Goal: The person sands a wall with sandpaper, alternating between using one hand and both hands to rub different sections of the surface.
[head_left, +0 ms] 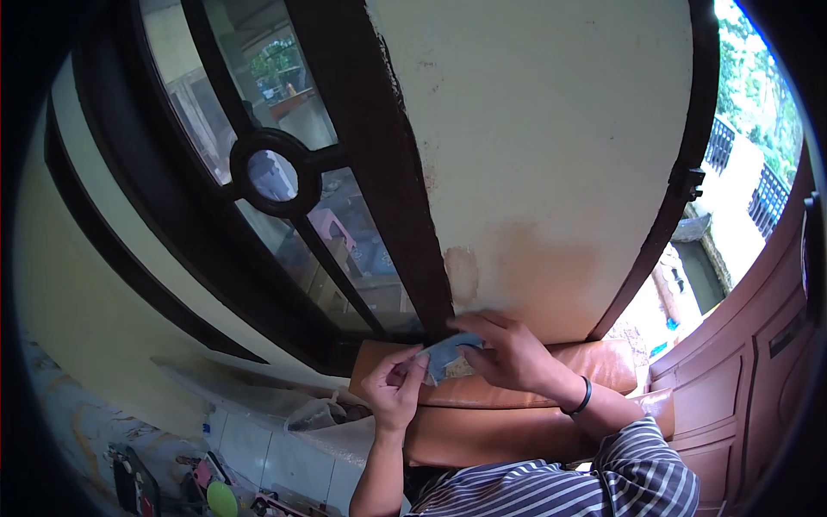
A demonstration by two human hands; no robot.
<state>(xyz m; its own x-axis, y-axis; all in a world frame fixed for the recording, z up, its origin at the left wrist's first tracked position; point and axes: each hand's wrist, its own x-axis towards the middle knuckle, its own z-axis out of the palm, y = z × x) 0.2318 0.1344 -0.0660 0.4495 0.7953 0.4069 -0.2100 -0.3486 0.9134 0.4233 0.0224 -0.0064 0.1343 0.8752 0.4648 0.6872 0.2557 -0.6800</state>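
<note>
The sheet (443, 355), thin and blue-grey, spans the gap between my hands, seen against the brown sofa (482, 432). My left fingers (417, 372) are clamped on its left edge, thumb against forefinger. My right fingers (488, 329) lie at its other end, partly blurred; I cannot tell whether they grip it. A dark band (587, 395) circles my right wrist. Beyond the sofa is the wall (543, 129), stained low down, with the window (274, 177) to its left.

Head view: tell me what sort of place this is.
Probably a home, near an opening to the outdoors: the brown padded seat, dark-framed window and panelled door suggest it.
</note>
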